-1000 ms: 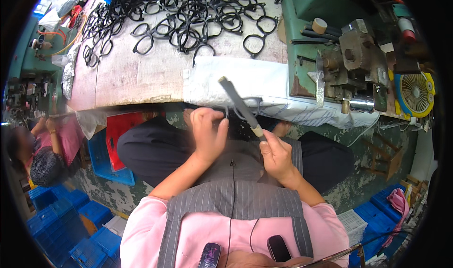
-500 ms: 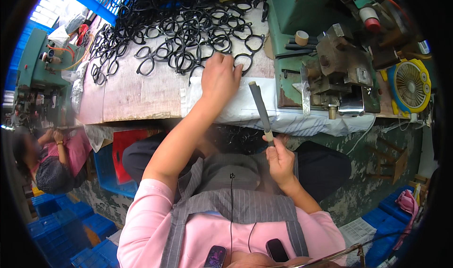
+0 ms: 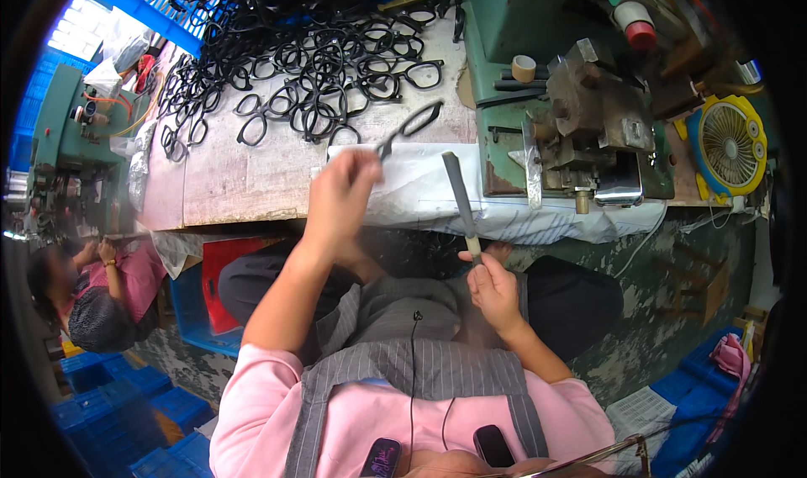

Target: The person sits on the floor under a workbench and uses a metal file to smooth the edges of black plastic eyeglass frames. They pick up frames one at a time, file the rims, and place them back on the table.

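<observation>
My left hand [image 3: 340, 194] is raised over the white sheet at the bench's front edge and pinches a black spectacle frame [image 3: 410, 128] that sticks up and to the right of the fingers. My right hand [image 3: 492, 286] sits lower, over my lap, gripping the pale handle of a flat grey file [image 3: 459, 194] whose blade points up toward the bench. A big heap of black spectacle frames [image 3: 311, 66] covers the far part of the bench [image 3: 227, 175].
A green metal machine with a vice-like block [image 3: 588, 116] stands at the bench's right. A yellow fan [image 3: 727, 148] lies beyond it. A roll of tape [image 3: 524, 68] rests on the machine. Another person [image 3: 101, 297] sits at lower left, with blue crates [image 3: 126, 394] below.
My left hand went from my lap up to the heap, took one black spectacle frame and is drawing it back toward me. My right hand kept the file and turned it more upright.
</observation>
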A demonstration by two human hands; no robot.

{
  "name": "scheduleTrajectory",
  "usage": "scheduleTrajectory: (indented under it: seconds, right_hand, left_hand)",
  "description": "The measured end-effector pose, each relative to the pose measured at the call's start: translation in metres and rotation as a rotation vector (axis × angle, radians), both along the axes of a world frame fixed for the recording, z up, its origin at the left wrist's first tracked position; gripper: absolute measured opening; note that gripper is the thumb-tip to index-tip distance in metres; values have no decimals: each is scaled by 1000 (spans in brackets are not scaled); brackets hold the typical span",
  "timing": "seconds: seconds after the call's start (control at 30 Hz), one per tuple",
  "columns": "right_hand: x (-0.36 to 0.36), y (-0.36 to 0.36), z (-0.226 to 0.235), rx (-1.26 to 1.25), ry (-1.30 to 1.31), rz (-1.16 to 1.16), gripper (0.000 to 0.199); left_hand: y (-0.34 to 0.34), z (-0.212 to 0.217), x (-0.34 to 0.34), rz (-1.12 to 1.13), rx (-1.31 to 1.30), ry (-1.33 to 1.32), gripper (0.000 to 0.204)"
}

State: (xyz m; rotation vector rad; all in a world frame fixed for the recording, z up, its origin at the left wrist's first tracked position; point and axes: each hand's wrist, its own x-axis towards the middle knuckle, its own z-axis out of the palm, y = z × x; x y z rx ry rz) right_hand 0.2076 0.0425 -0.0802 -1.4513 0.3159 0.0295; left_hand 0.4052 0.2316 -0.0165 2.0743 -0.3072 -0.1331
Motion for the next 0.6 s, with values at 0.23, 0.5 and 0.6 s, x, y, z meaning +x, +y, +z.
scheduleTrajectory:
  seconds: [0.23, 0.5, 0.6]
  right_hand:
    - [23, -4, -1, 1026, 315, 233, 39]
    - [32, 7, -12, 1314, 393, 309, 38]
    - [34, 10, -11, 1332, 389, 289, 38]
  left_hand:
    - [39, -17, -80, 17, 101, 225, 15]
    - [53, -41, -89, 94, -305, 84, 12]
    - [46, -57, -96, 106, -678, 348, 16]
